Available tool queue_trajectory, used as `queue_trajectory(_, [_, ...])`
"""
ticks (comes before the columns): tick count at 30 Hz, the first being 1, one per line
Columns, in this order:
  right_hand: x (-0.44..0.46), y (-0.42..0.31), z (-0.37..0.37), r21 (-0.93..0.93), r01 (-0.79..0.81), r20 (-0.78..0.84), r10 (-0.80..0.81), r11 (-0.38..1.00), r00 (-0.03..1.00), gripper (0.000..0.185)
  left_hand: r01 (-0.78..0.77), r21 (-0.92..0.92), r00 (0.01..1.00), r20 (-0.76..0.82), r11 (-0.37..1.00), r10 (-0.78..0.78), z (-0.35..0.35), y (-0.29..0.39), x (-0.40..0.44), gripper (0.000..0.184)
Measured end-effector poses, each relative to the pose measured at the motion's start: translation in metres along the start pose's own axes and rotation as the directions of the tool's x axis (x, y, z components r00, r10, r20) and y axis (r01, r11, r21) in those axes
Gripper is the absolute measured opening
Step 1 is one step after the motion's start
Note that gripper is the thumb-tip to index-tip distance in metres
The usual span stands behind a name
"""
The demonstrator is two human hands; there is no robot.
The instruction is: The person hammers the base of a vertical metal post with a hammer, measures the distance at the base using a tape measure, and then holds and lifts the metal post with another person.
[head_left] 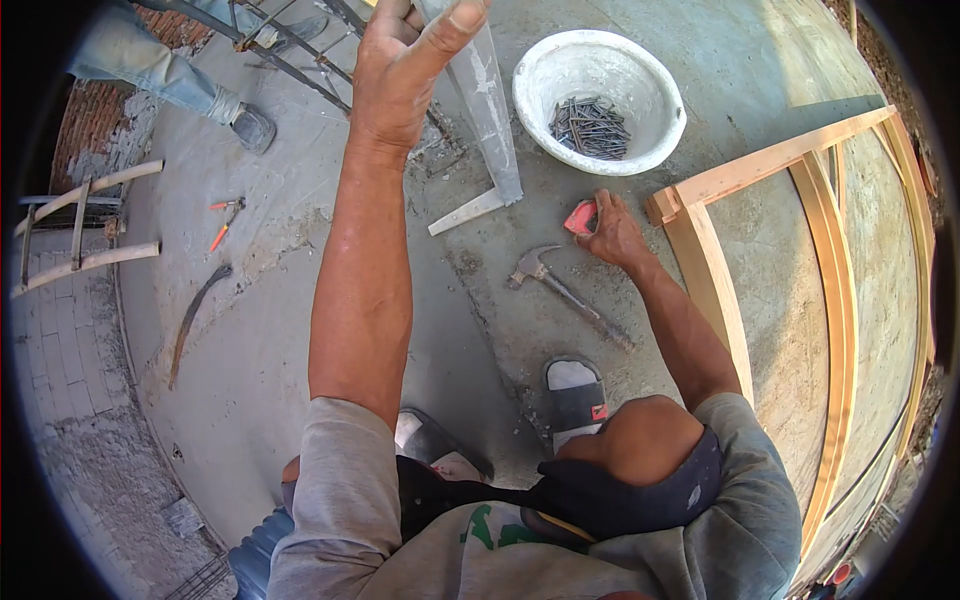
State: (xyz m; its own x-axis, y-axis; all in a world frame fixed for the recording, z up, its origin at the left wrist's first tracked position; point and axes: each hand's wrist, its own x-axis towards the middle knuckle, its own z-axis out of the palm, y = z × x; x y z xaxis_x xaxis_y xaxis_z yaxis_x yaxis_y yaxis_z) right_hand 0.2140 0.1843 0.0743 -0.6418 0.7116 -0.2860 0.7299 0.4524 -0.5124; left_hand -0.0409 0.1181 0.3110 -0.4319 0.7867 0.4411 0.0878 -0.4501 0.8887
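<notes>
My left hand point(405, 80) is raised at the top, its fingers partly cut off by the frame edge. It is closed on a long grey L-shaped carpenter's square point(482, 110), whose short arm points left near the floor. Low on the right, my right hand point(615, 230) grips a small red and dark tape measure point(580, 217). Just below that hand lies a claw hammer point(570, 292), its head toward the left. A white plaster-smeared basin point(528, 85) with many nails point(592, 128) in it stands above my right hand.
A wooden frame point(740, 175) lies at the right, close to my right forearm. Orange-handled pincers point(227, 222) and a curved bar point(195, 320) rest on the concrete floor point(260, 370) at left. A steel rebar lattice point(290, 45) and another person's leg point(150, 65) are at upper left.
</notes>
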Motion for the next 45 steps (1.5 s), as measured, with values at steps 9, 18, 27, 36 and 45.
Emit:
queue_trajectory(9, [0.001,-0.003,-0.001,-0.017,-0.026,0.02,0.027,1.0,0.999,0.078,0.044,0.031,0.999,0.023,0.999,-0.045,0.003,0.0,0.0,0.074])
queue_trajectory(18, [-0.001,-0.004,-0.003,-0.001,-0.03,0.025,0.03,1.0,0.999,0.08,0.005,-0.021,1.0,0.003,1.0,-0.005,0.006,-0.007,-0.001,0.073])
queue_trajectory(27, [0.002,0.001,0.005,-0.018,-0.016,0.002,0.016,1.0,1.0,0.08,0.016,0.046,1.0,0.009,0.999,-0.016,0.009,-0.009,-0.001,0.068])
queue_trajectory(36, [-0.003,-0.007,0.0,0.001,-0.009,-0.031,0.009,1.0,0.999,0.069,0.064,0.247,0.998,0.005,0.967,-0.067,-0.003,-0.004,-0.006,0.056])
queue_trajectory(45, [0.0,-0.005,0.001,0.006,-0.012,-0.035,0.012,1.0,0.999,0.069,0.087,0.297,0.996,-0.048,0.951,-0.076,-0.015,0.008,-0.033,0.059])
